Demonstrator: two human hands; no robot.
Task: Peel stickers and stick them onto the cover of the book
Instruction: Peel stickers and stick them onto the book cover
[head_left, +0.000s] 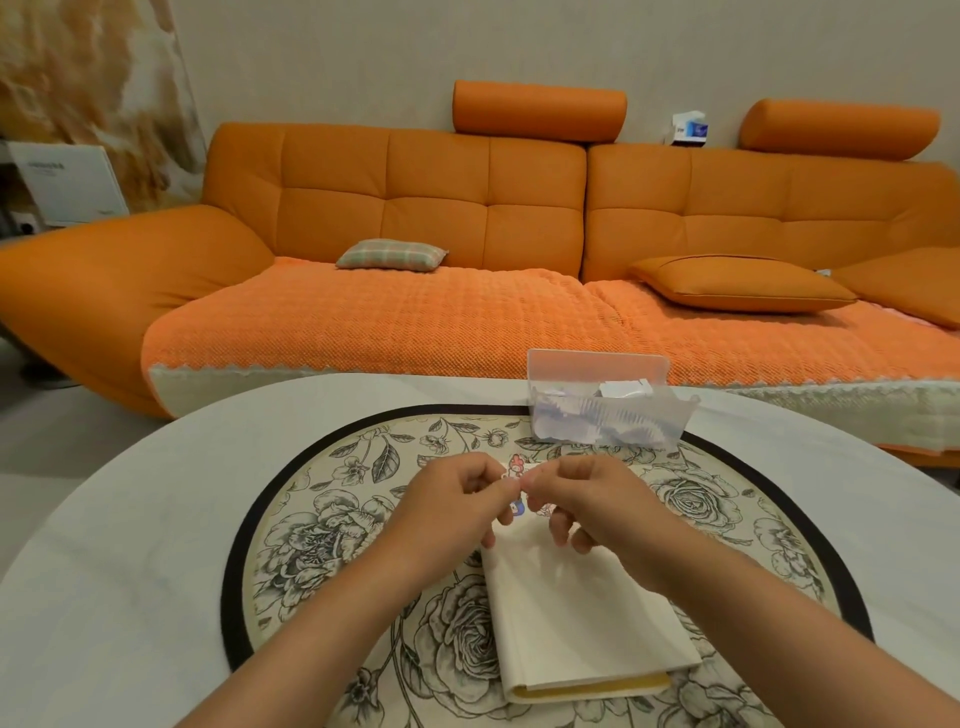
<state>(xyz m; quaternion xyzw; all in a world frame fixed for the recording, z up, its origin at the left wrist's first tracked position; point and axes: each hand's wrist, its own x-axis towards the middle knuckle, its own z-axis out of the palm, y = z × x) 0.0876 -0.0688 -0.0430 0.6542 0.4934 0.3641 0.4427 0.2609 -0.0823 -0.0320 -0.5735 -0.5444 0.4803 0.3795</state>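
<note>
Before an orange sofa (431, 208), a cream-covered book (571, 613) lies closed on a round table's (104, 519) floral mat (322, 519), a clear plastic box (608, 410) beyond. Above the book's far end, left hand (457, 504) and right hand (597, 499) together pinch a small sticker sheet (516, 462).

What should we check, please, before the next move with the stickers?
1. Left hand and right hand both pinch the sticker sheet: ok.
2. Anything peeled off it: cannot tell.
3. Book closed, flat on the mat: ok.
4. Bare space on it for a sticker: ok.
5. Box stands apart from the book: ok.
</note>
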